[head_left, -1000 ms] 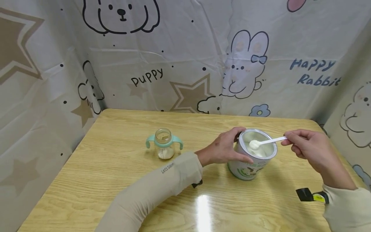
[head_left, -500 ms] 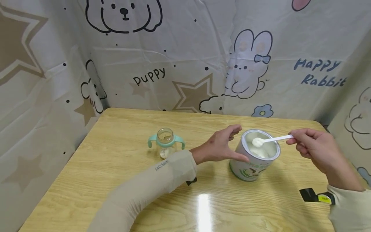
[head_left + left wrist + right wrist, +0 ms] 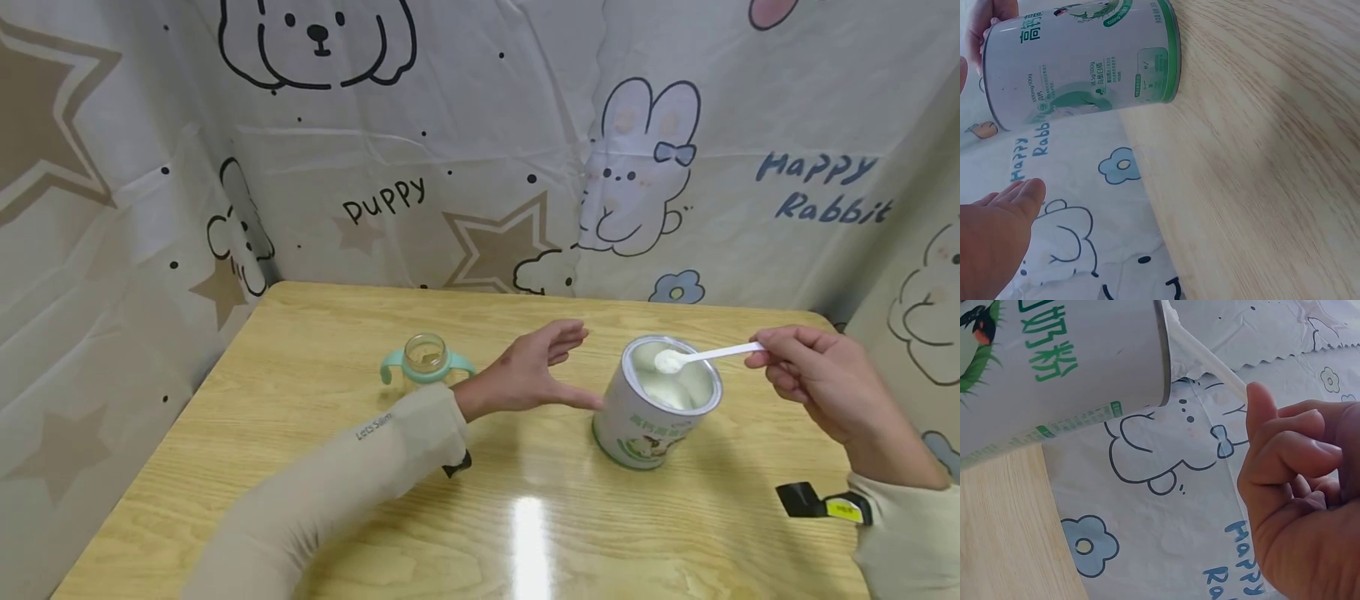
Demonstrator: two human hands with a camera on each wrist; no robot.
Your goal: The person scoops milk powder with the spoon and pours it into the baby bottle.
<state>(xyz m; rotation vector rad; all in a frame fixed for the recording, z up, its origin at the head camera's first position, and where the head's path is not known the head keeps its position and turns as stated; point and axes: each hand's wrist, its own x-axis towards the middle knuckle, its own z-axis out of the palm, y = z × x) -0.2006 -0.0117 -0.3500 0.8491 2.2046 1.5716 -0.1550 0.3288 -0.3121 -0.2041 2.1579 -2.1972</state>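
Note:
A white milk powder can (image 3: 647,425) with green print stands uncovered on the table's right side, pale powder inside. My right hand (image 3: 821,375) pinches the handle end of a white scoop (image 3: 720,353), whose bowl, heaped with powder, is over the can's mouth. In the right wrist view the scoop handle (image 3: 1210,359) slants from the fingers to the can's rim. My left hand (image 3: 528,367) is spread left of the can, thumb tip right at its side and fingers apart from it. Behind the left forearm stands a baby bottle (image 3: 425,354) with mint handles, its lower part hidden by the sleeve.
The wooden table (image 3: 600,533) runs back to a patterned cloth (image 3: 480,167) hung behind and at both sides. A bright light reflection lies on the tabletop near the front.
My left hand has let go of the can and moved left, its sleeve now covering the bottle's lower part. The scoop has risen slightly and shifted a little right in my right hand.

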